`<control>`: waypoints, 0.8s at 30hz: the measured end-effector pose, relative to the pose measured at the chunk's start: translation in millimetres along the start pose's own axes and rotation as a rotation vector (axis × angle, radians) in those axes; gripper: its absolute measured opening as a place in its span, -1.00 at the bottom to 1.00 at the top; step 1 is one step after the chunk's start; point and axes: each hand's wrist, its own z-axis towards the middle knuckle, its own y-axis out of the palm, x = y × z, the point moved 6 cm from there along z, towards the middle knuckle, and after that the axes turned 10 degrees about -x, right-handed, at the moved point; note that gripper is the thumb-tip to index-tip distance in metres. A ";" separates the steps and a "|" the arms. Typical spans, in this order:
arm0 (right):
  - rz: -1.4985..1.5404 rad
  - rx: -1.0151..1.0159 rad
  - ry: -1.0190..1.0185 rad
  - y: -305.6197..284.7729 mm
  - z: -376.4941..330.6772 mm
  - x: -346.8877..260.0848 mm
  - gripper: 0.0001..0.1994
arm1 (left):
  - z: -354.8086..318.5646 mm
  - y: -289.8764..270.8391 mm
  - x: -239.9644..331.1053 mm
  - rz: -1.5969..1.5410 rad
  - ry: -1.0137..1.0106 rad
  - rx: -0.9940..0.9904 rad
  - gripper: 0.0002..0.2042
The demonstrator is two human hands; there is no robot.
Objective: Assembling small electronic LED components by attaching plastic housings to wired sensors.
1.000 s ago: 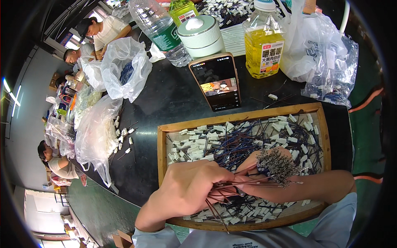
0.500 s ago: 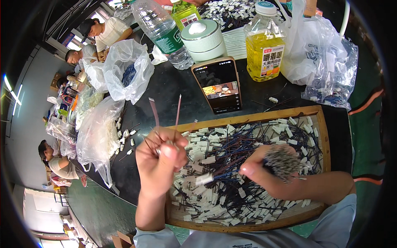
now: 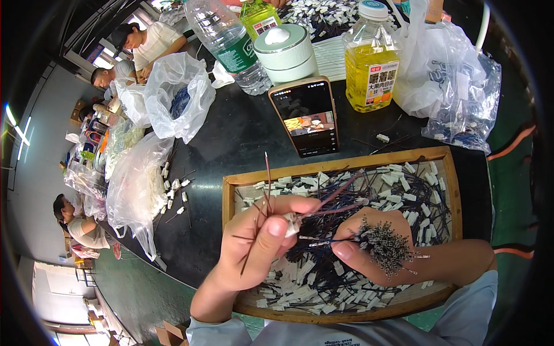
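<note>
My left hand (image 3: 251, 248) is closed over the near left part of a wooden tray. Its thumb and fingers pinch a small white connector (image 3: 292, 225). Thin brown wires (image 3: 268, 179) stick out between the fingers, and others reach right from the connector. To its right my right hand (image 3: 369, 266) is closed around a thick bundle of wires (image 3: 385, 245) with metal tips. A few dark wires with pale ends project from beside the right thumb toward the connector. Beneath both hands, the wooden tray (image 3: 340, 164) holds a pile of white connectors (image 3: 300, 282) on dark wires.
A phone (image 3: 306, 118) leans on a pale green round container (image 3: 285, 55) behind the tray. Bottles with yellow drink (image 3: 372, 75), a large clear bottle (image 3: 231, 49) and plastic bags (image 3: 138, 190) stand around. Several people work at the far left.
My left hand has moved right and nearer, close to my right hand, and its connector now shows between thumb and fingers. The right hand has stayed nearly in place with its bundle.
</note>
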 end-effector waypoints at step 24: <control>0.079 -0.177 0.037 3.1 2.3 3.0 -0.81 | 7.1 22.5 31.6 0.703 0.265 -0.105 -0.81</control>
